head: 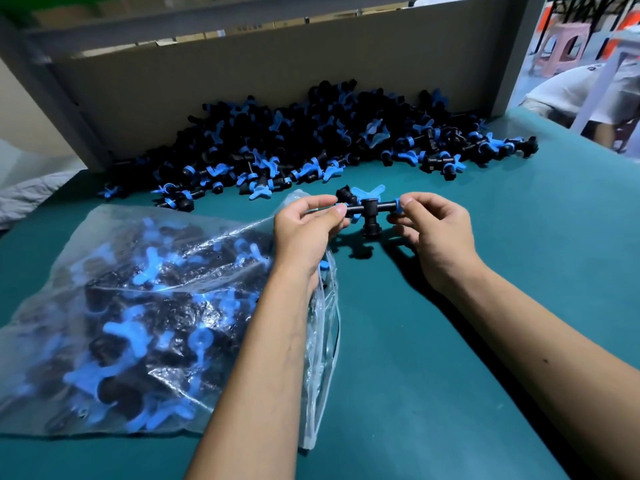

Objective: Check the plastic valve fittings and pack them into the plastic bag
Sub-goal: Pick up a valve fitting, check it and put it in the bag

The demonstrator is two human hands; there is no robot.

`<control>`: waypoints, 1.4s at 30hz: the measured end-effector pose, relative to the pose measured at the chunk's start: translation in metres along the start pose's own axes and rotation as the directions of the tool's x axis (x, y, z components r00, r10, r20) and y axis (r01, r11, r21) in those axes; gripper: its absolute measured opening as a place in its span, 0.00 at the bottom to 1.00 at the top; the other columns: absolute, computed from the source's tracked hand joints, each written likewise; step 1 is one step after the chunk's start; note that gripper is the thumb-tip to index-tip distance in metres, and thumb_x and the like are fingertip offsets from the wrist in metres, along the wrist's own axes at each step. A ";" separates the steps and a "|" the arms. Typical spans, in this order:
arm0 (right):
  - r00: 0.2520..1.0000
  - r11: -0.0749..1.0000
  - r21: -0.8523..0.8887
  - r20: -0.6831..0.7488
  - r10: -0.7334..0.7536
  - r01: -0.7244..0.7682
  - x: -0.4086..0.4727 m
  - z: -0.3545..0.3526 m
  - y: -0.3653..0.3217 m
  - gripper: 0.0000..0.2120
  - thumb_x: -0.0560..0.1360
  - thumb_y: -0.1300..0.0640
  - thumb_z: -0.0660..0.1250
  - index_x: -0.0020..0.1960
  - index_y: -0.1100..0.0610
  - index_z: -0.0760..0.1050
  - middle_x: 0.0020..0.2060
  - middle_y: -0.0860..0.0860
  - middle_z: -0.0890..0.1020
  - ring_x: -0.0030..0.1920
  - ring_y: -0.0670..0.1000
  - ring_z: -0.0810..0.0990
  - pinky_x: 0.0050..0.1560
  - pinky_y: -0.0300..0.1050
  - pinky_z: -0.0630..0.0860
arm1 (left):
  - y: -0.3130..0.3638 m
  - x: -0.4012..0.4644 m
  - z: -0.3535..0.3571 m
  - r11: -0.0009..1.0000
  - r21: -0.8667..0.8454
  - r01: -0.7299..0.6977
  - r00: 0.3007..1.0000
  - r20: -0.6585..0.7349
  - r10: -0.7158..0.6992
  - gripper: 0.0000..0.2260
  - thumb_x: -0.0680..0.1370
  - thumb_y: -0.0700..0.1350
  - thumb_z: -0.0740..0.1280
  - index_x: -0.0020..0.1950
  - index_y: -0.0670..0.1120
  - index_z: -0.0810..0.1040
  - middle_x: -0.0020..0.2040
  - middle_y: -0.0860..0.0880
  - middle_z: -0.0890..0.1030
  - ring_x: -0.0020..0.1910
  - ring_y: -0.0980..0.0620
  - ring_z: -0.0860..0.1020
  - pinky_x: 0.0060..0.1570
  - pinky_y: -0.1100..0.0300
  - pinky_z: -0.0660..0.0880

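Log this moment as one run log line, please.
step: checking | left hand and right hand: pinch ends of held valve fitting | plastic bag: partly filled | pile of fittings: unpacked

You have one view only, from the camera on your head, wide-angle, looking forward and down at the table (485,306). It sits close: your forearms run in from the near edge and your left hand (304,226) and right hand (436,233) meet mid-frame. A cardboard wall (277,74) closes the far side.
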State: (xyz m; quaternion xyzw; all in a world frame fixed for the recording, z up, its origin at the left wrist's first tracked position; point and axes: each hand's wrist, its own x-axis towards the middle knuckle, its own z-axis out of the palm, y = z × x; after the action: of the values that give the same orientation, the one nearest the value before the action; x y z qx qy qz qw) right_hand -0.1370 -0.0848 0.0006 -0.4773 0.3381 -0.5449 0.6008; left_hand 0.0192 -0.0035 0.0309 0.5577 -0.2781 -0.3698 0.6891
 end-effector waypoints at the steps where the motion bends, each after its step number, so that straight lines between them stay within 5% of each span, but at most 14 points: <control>1: 0.999 1.000 -0.024 0.042 -0.010 0.011 0.000 0.000 0.000 0.06 0.77 0.60 0.73 0.41 0.54 0.83 0.36 0.51 0.84 0.40 0.51 0.84 0.38 0.39 0.77 | -0.001 -0.001 0.002 1.000 0.021 0.000 1.000 0.022 0.000 0.07 0.75 0.32 0.74 0.51 0.40 0.83 0.39 0.45 0.86 0.38 0.51 0.85 0.46 0.63 0.82; 7: 0.977 0.985 -0.154 0.209 -0.042 0.076 -0.003 0.001 0.003 0.02 0.75 0.59 0.75 0.44 0.54 0.85 0.40 0.55 0.85 0.39 0.50 0.82 0.40 0.40 0.78 | -0.003 -0.005 0.008 0.990 0.138 -0.035 0.995 0.092 0.022 0.05 0.75 0.33 0.75 0.48 0.42 0.85 0.38 0.46 0.85 0.38 0.53 0.83 0.49 0.60 0.82; 13: 0.999 0.999 0.032 -0.047 -0.016 0.017 0.002 -0.002 0.002 0.02 0.77 0.62 0.72 0.49 0.57 0.81 0.39 0.52 0.84 0.41 0.51 0.85 0.38 0.41 0.77 | 0.004 -0.004 0.003 0.998 0.063 -0.012 1.000 0.023 0.011 0.05 0.74 0.31 0.74 0.45 0.39 0.84 0.37 0.46 0.85 0.38 0.50 0.83 0.45 0.63 0.82; 17: 0.995 0.988 -0.124 -0.017 -0.096 0.093 0.000 0.000 0.006 0.12 0.76 0.57 0.74 0.57 0.56 0.75 0.47 0.54 0.82 0.45 0.51 0.83 0.39 0.41 0.79 | 0.004 -0.005 0.006 0.998 0.057 -0.009 0.998 -0.064 0.013 0.04 0.73 0.34 0.76 0.45 0.41 0.85 0.38 0.46 0.86 0.39 0.51 0.84 0.49 0.60 0.82; 21: 0.973 0.928 -0.322 0.195 -0.127 0.186 -0.009 0.006 0.008 0.20 0.69 0.47 0.79 0.54 0.52 0.74 0.45 0.48 0.81 0.39 0.48 0.81 0.35 0.46 0.82 | 0.004 -0.004 0.012 0.999 0.032 -0.018 0.996 -0.088 0.020 0.04 0.73 0.37 0.78 0.43 0.41 0.84 0.38 0.44 0.86 0.39 0.49 0.84 0.49 0.57 0.83; 26: 0.972 0.863 -0.449 0.150 -0.183 0.232 -0.008 0.006 0.008 0.12 0.72 0.54 0.78 0.48 0.56 0.77 0.39 0.54 0.83 0.38 0.62 0.83 0.38 0.57 0.83 | 0.008 -0.008 0.019 0.990 0.094 -0.108 0.994 0.005 0.108 0.06 0.74 0.42 0.78 0.40 0.42 0.83 0.36 0.46 0.85 0.38 0.49 0.84 0.48 0.53 0.83; 28: 0.990 0.965 -0.241 0.114 -0.082 0.107 -0.007 0.004 0.005 0.06 0.77 0.59 0.73 0.48 0.60 0.78 0.38 0.57 0.85 0.34 0.58 0.84 0.34 0.49 0.81 | 0.010 -0.006 0.016 0.873 0.397 -0.283 0.950 -0.006 0.311 0.09 0.74 0.49 0.78 0.41 0.45 0.83 0.39 0.50 0.86 0.42 0.50 0.83 0.51 0.53 0.81; 30: 0.990 0.998 -0.001 0.132 0.057 -0.058 -0.005 0.003 -0.001 0.08 0.82 0.59 0.66 0.49 0.63 0.77 0.39 0.60 0.86 0.31 0.53 0.83 0.31 0.41 0.78 | 0.013 -0.006 0.010 0.519 0.751 -0.408 0.826 0.062 0.560 0.11 0.70 0.55 0.80 0.44 0.51 0.82 0.47 0.54 0.82 0.52 0.51 0.75 0.56 0.55 0.74; 31: 0.983 0.990 0.068 0.148 0.111 -0.122 -0.003 0.002 -0.004 0.10 0.84 0.57 0.63 0.50 0.64 0.76 0.40 0.61 0.86 0.31 0.52 0.81 0.30 0.39 0.77 | 0.015 -0.007 0.007 0.334 0.859 -0.388 0.773 0.106 0.626 0.15 0.67 0.57 0.81 0.47 0.54 0.81 0.54 0.54 0.79 0.57 0.50 0.71 0.58 0.57 0.70; 33: 0.969 0.966 0.151 0.162 0.186 -0.211 0.001 -0.002 -0.008 0.15 0.85 0.54 0.58 0.52 0.64 0.75 0.40 0.61 0.86 0.29 0.50 0.80 0.28 0.38 0.75 | 0.017 -0.006 0.002 0.148 0.954 -0.260 0.783 0.119 0.610 0.25 0.62 0.58 0.83 0.54 0.58 0.78 0.66 0.50 0.70 0.68 0.45 0.63 0.64 0.53 0.63; 38: 0.958 0.945 0.197 0.177 0.226 -0.260 0.003 -0.005 -0.006 0.15 0.85 0.53 0.56 0.54 0.65 0.73 0.38 0.60 0.85 0.29 0.51 0.79 0.27 0.38 0.74 | 0.020 -0.008 -0.002 0.114 0.993 -0.041 0.885 -0.017 0.465 0.34 0.63 0.35 0.76 0.64 0.57 0.73 0.77 0.42 0.55 0.79 0.39 0.50 0.74 0.42 0.53; 42: 0.965 0.980 0.109 0.222 0.141 -0.168 -0.001 -0.004 -0.006 0.09 0.82 0.55 0.64 0.49 0.59 0.80 0.39 0.59 0.84 0.31 0.52 0.79 0.29 0.40 0.74 | 0.028 -0.002 -0.018 0.182 0.981 -0.060 0.852 -0.045 0.522 0.27 0.68 0.31 0.71 0.57 0.58 0.78 0.69 0.49 0.71 0.71 0.44 0.65 0.65 0.50 0.63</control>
State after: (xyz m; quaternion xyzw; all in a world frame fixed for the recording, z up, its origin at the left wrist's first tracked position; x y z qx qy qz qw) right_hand -0.1428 -0.0843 0.0047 -0.4660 0.2726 -0.4624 0.7034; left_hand 0.0382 0.0112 0.0544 0.8510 -0.4105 0.1344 0.2987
